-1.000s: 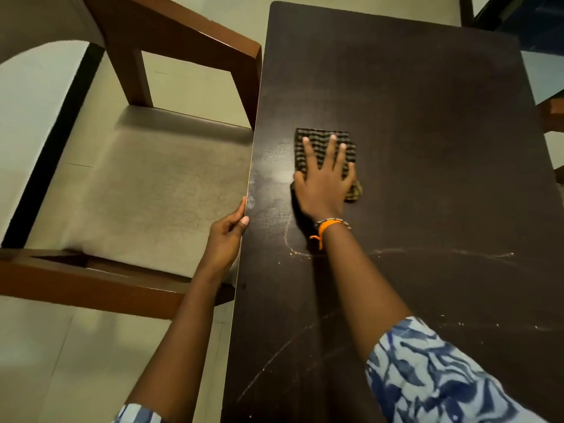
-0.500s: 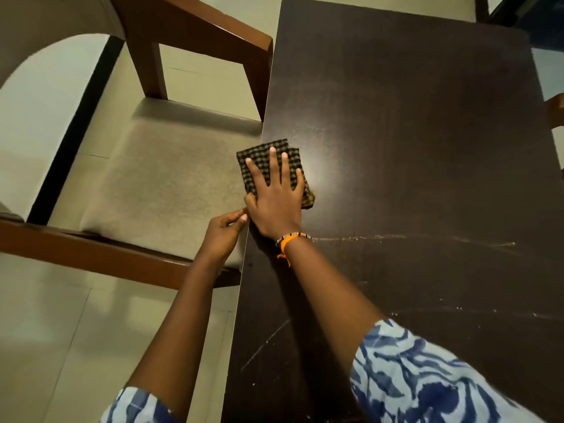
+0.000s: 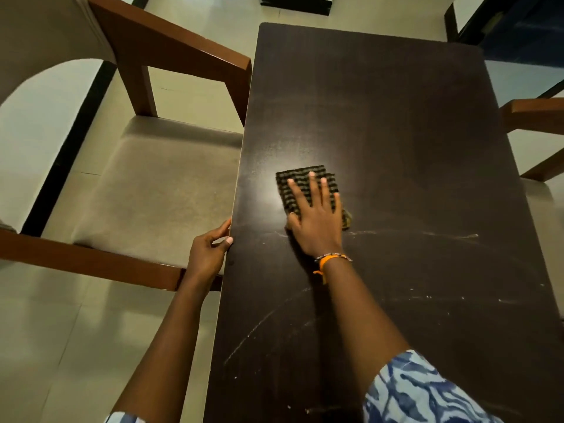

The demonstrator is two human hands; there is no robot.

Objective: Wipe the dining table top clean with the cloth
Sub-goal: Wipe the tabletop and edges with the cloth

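Cloth (image 3: 305, 182): checked, dark, folded into a small flat pad, lying on the table top (image 3: 396, 132) left of centre, about midway between near and far ends. Judged light, soft and limp; likely to bunch or unfold if pushed from one corner, so best held under a flat palm with fingers spread across the folds. Right hand (image 3: 316, 219): flat on the cloth, fingers splayed, pressing rather than gripping. Left hand (image 3: 209, 254): cupped against the table's left edge, fingers curled, thumb touching the rim. Pale streaks and crumbs (image 3: 427, 297): across the near half, not yet wiped. Chair (image 3: 146, 190): at left, cushioned seat beside the table.
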